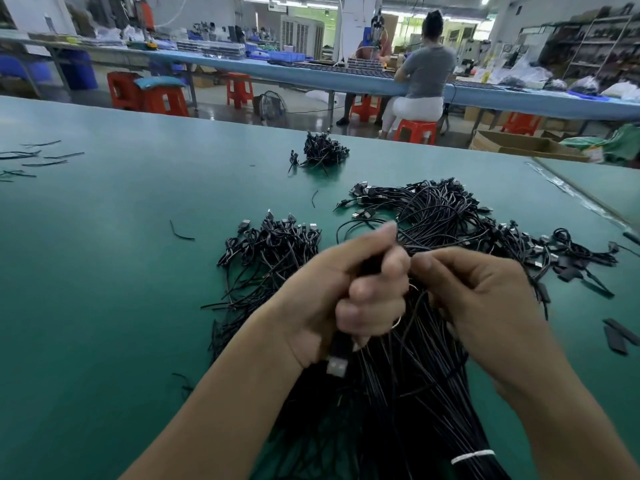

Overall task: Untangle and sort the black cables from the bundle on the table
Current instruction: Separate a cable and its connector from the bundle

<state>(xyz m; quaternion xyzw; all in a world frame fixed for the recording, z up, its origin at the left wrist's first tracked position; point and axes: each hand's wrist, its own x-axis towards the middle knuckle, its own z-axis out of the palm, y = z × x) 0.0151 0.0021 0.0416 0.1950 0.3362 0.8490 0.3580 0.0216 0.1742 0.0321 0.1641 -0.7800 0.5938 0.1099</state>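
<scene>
A large bundle of black cables (415, 403) lies on the green table (104, 271) in front of me, tied near the bottom with a white band (472, 456). My left hand (346, 292) grips a handful of black cables in its fist; a USB plug (337, 367) sticks out below it. Just to its right, my right hand (474, 299) pinches thin cable strands from the bundle. A pile of coiled cables (273, 247) sits to the left, and a spread of cables with plugs (433, 206) lies behind my hands.
A small cable heap (323, 150) lies farther back on the table. Loose black strips (41, 157) lie at far left and black sleeves (618, 336) at right. Beyond the table edge, a person sits on a red stool (415, 131) at a blue bench.
</scene>
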